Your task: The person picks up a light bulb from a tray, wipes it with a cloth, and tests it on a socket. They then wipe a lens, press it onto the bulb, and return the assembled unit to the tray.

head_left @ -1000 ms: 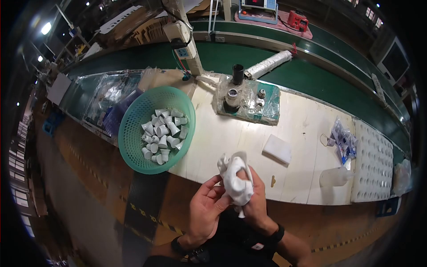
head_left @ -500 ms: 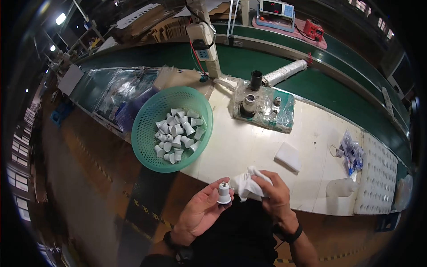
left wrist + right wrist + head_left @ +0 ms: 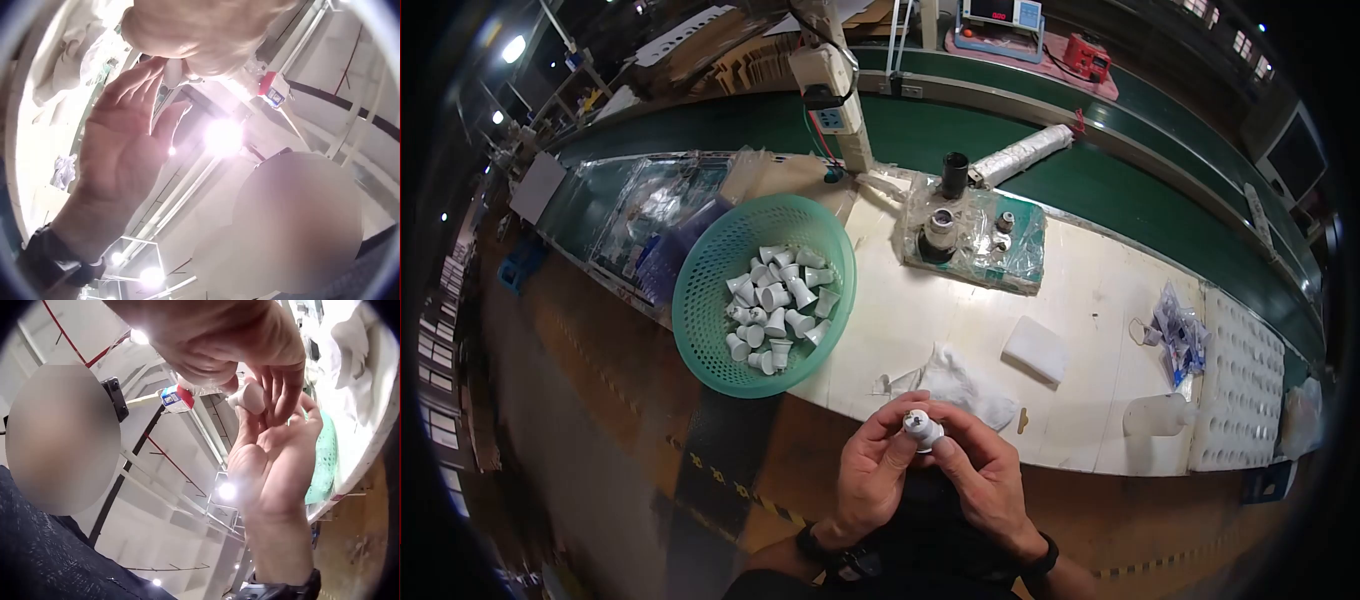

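Note:
In the head view, a small white bell-shaped part [image 3: 924, 430] with metal bits on its narrow end is held over the table's front edge. My left hand [image 3: 876, 478] pinches it from the left between thumb and fingers. From the right, my right hand [image 3: 988, 478] grips it too, thumb against its side. The right wrist view shows the smooth white side of the part [image 3: 250, 398] between the fingertips. Just beyond the hands, a crumpled white cloth [image 3: 960, 385] lies on the table. To the left, a green basket [image 3: 696, 335] contains many similar white parts [image 3: 775, 297].
A white block [image 3: 1037, 348] lies right of the cloth. Farther back is a plastic-wrapped fixture board [image 3: 1025, 265] with upright metal pieces. At the right are plastic packets [image 3: 1180, 340], a translucent bottle [image 3: 1157, 415] and a white tray with round hollows [image 3: 1240, 385].
The cloth, wrapped over the part and then lifted off it by my right hand, now lies on the table. My right hand has moved left and grips the part together with my left.

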The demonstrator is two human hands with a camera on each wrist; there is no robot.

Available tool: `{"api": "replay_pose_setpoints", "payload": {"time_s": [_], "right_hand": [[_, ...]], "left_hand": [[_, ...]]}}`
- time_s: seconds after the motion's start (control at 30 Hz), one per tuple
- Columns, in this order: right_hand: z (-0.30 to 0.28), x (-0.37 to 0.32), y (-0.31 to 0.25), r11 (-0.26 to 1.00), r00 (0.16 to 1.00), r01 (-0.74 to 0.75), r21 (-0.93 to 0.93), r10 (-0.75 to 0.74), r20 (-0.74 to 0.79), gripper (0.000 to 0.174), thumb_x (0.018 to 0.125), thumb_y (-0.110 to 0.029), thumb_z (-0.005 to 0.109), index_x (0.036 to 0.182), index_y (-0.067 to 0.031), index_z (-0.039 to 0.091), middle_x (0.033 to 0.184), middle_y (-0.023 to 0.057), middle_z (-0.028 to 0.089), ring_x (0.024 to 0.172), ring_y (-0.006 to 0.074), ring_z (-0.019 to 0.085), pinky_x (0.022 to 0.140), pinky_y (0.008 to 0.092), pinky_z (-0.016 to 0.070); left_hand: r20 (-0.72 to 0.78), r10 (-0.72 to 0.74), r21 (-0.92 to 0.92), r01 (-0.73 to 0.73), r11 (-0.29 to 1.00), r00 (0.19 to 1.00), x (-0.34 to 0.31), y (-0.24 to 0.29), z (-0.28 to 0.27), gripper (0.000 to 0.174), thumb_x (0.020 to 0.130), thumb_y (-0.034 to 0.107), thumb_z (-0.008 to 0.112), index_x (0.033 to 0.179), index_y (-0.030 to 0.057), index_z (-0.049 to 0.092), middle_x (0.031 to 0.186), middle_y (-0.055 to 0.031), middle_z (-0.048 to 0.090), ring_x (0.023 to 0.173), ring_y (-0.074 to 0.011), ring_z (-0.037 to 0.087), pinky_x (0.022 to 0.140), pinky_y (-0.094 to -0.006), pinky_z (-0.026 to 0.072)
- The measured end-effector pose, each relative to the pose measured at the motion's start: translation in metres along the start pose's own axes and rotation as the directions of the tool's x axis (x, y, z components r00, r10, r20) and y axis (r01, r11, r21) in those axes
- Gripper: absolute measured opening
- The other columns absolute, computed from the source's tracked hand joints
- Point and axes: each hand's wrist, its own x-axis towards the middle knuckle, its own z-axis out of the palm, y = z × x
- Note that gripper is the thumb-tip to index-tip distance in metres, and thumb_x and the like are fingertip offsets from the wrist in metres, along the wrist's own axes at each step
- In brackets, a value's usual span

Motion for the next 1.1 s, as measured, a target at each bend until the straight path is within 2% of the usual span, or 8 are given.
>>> {"api": "replay_pose_setpoints", "payload": {"time_s": [0.17, 0.23, 0.3, 0.37, 0.5, 0.6, 0.73, 1.1], "right_hand": [[0.004, -0.005, 0.004, 0.996, 0.989, 0.078, 0.03, -0.074, -0.124, 0.04, 0.093, 0.002, 0.068, 0.132, 0.0039, 0.058, 0.121, 0.0093, 0.066, 0.108, 0.0138, 0.064, 0.093, 0.0256, 0.0522], [0.0, -0.004, 0.003, 0.954, 0.959, 0.225, -0.198, -0.253, -0.128, 0.042, 0.088, 0.003, 0.072, 0.128, 0.0034, 0.061, 0.115, 0.0109, 0.068, 0.102, 0.0162, 0.067, 0.088, 0.0257, 0.0545], [-0.004, -0.002, -0.001, 0.786, 0.892, 0.358, -0.504, -0.447, -0.063, 0.044, 0.083, 0.004, 0.077, 0.125, 0.0026, 0.063, 0.109, 0.0128, 0.07, 0.096, 0.0194, 0.07, 0.083, 0.0266, 0.0566], [-0.006, 0.001, -0.007, 0.422, 0.793, 0.425, -0.801, -0.6, 0.104, 0.047, 0.078, 0.003, 0.08, 0.123, 0.0017, 0.064, 0.103, 0.0151, 0.07, 0.09, 0.0232, 0.072, 0.077, 0.0282, 0.0584], [-0.005, 0.004, -0.011, 0.374, 0.79, 0.446, -0.813, -0.591, 0.161, 0.049, 0.075, 0.002, 0.082, 0.121, 0.001, 0.065, 0.101, 0.0163, 0.07, 0.084, 0.0268, 0.072, 0.072, 0.0291, 0.0586], [-0.01, 0.004, -0.018, 0.548, 0.86, 0.434, -0.716, -0.487, 0.148, 0.046, 0.081, 0.002, 0.078, 0.125, 0.0016, 0.063, 0.108, 0.0158, 0.069, 0.095, 0.0231, 0.07, 0.081, 0.0283, 0.0564], [-0.023, 0.004, -0.018, 0.982, 0.989, 0.123, -0.141, -0.111, 0.093, 0.042, 0.095, -0.002, 0.065, 0.136, 0.0022, 0.056, 0.126, 0.0126, 0.063, 0.118, 0.0158, 0.058, 0.101, 0.029, 0.0459], [-0.036, 0.019, -0.032, 0.999, 0.983, -0.004, -0.043, 0.012, 0.186, 0.041, 0.094, 0.002, 0.064, 0.134, 0.0035, 0.057, 0.129, 0.0135, 0.062, 0.12, 0.0202, 0.06, 0.102, 0.0312, 0.0472]], "left_hand": [[0.116, 0.214, 0.53, -0.243, 0.813, 0.97, 0.005, 0.006, 0.003, 0.034, 0.098, 0.006, 0.06, 0.132, 0.0003, 0.058, 0.149, -0.0177, 0.043, 0.14, -0.0257, 0.036, 0.113, -0.0391, 0.0346], [0.13, 0.198, 0.47, -0.236, 0.851, 0.972, 0.006, 0.014, 0.009, 0.036, 0.096, 0.005, 0.062, 0.132, -0.0003, 0.058, 0.146, -0.0182, 0.045, 0.136, -0.026, 0.038, 0.113, -0.04, 0.0341], [0.132, 0.178, 0.446, -0.219, 0.868, 0.975, 0.007, 0.024, 0.014, 0.037, 0.095, 0.005, 0.064, 0.131, -0.001, 0.059, 0.142, -0.0182, 0.048, 0.132, -0.0256, 0.043, 0.11, -0.0393, 0.0359], [0.119, 0.151, 0.46, -0.189, 0.868, 0.981, 0.008, 0.032, 0.017, 0.037, 0.093, 0.004, 0.067, 0.13, -0.002, 0.06, 0.137, -0.0178, 0.052, 0.125, -0.0246, 0.049, 0.106, -0.0367, 0.04], [0.033, 0.197, 0.544, -0.183, 0.819, 0.98, 0.003, 0.025, 0.007, 0.034, 0.09, 0.004, 0.072, 0.123, -0.0037, 0.065, 0.124, -0.0166, 0.06, 0.11, -0.0228, 0.059, 0.095, -0.0311, 0.0475], [0.043, 0.269, 0.585, -0.242, 0.774, 0.962, 0.004, 0.023, 0.004, 0.032, 0.09, 0.005, 0.073, 0.12, -0.0044, 0.067, 0.116, -0.0164, 0.064, 0.102, -0.0226, 0.063, 0.09, -0.0298, 0.0503], [0.099, 0.302, 0.589, -0.3, 0.75, 0.948, 0.005, 0.027, 0.003, 0.032, 0.091, 0.007, 0.072, 0.12, -0.0041, 0.066, 0.113, -0.0168, 0.066, 0.101, -0.0237, 0.065, 0.088, -0.0314, 0.0514], [0.157, 0.247, 0.577, -0.291, 0.763, 0.956, 0.017, 0.027, -0.002, 0.03, 0.093, 0.009, 0.07, 0.12, -0.0044, 0.067, 0.112, -0.0179, 0.065, 0.103, -0.0238, 0.064, 0.09, -0.0324, 0.0496]]}}
